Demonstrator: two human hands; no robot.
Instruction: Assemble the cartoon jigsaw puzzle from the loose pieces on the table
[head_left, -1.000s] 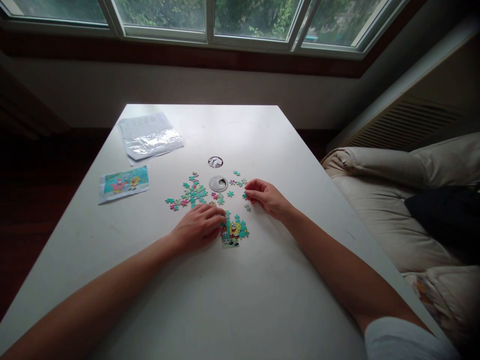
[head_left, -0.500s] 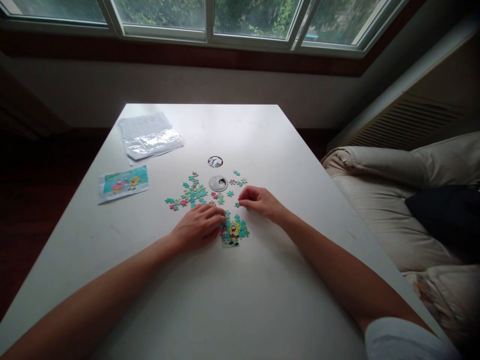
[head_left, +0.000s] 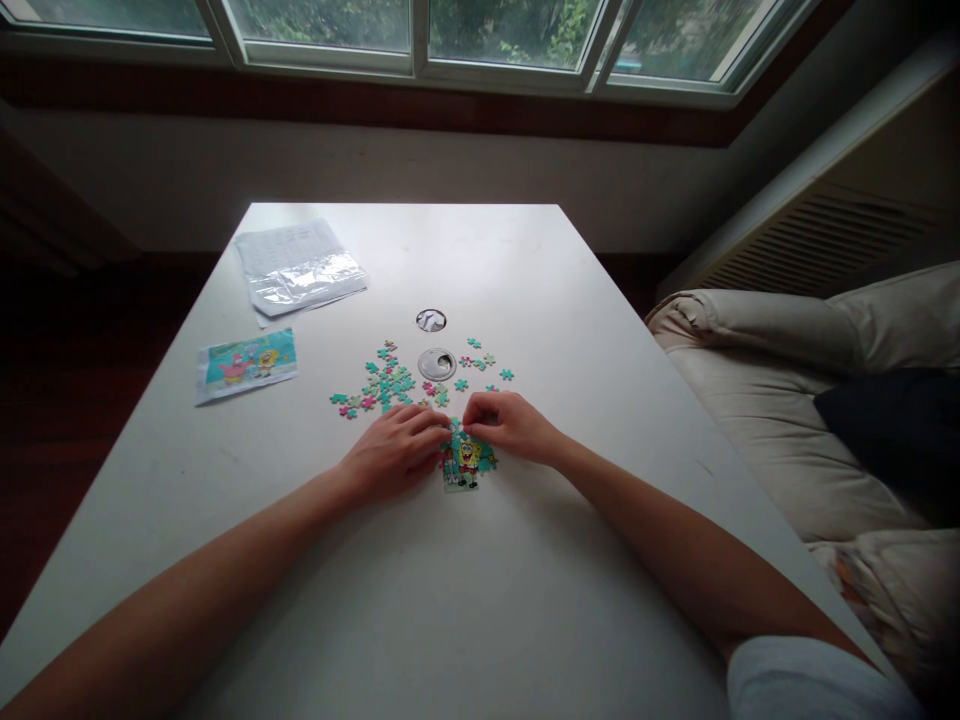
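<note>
A small joined-up patch of jigsaw [head_left: 469, 466], teal with a yellow cartoon figure, lies near the middle of the white table [head_left: 480, 600]. My left hand [head_left: 394, 448] rests palm down at its left edge, fingers curled against it. My right hand [head_left: 504, 425] is at the patch's top edge, fingers pinched together on a small puzzle piece that I can barely see. Several loose teal and pink pieces [head_left: 382, 385] are scattered just beyond both hands.
A round metal lid [head_left: 436, 364] and a round hole in the tabletop [head_left: 430, 320] lie behind the pieces. A picture card [head_left: 246, 365] and a plastic bag with paper [head_left: 298, 270] sit at the far left. A cushioned sofa [head_left: 810, 420] stands right of the table.
My right hand has come from the loose pieces at the right down and left to the top of the joined patch. My left hand has stayed put.
</note>
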